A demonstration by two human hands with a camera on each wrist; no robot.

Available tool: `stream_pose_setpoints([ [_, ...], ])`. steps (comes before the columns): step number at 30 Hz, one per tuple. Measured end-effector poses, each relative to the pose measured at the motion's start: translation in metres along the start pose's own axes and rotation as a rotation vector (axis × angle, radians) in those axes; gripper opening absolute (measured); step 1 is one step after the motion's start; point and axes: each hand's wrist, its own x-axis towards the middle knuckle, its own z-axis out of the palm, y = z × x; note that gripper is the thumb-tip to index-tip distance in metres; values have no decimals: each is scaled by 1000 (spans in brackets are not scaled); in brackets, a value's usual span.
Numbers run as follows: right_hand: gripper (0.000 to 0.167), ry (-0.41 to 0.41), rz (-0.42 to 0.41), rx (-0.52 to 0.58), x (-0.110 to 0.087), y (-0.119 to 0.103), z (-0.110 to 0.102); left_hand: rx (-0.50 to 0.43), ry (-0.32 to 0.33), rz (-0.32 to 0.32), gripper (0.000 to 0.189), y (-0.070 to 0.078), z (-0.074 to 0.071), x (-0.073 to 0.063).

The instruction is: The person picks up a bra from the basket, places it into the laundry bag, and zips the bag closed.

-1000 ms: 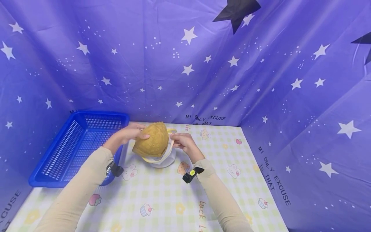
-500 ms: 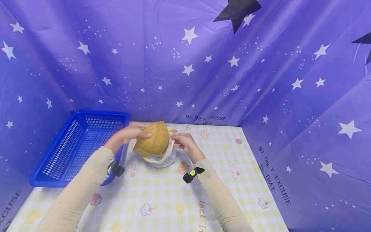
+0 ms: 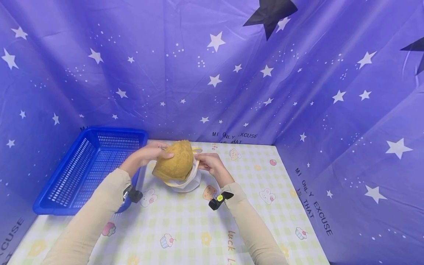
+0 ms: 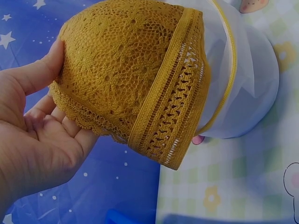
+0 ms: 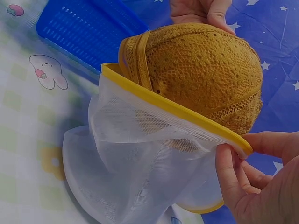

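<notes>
My left hand [image 3: 149,152] grips a mustard-yellow lace bra [image 3: 175,162], folded so that a cup bulges outward. In the left wrist view, its thumb lies on the cup [image 4: 117,60] and the other fingers reach behind the scalloped edge. The wide openwork band [image 4: 173,98] points toward a white mesh laundry bag [image 5: 140,135] with yellow trim. My right hand [image 3: 212,163] pinches the bag's yellow rim between thumb and fingers, spreading the mouth. Part of the bra sits inside that mouth and shows through the mesh in the right wrist view.
A blue plastic basket [image 3: 87,176] with slotted walls stands at the left of the table, close to my left forearm. Checked cloth [image 3: 192,217] with cartoon prints covers the table. Purple star-patterned curtains [image 3: 185,73] rise behind and at both sides.
The left hand and the bra have shifted very slightly to the right. The right hand keeps its pinch on the bag's rim in the same place.
</notes>
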Motion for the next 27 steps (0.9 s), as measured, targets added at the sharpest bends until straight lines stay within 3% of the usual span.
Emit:
stream_pose_setpoints([
  [8,31,0,0,13,0,0,0,13,-31,23,49,-4,-1,1],
  [27,30,4,-4,20,-1,-2,1,66,-42,-9,48,-5,-1,5],
])
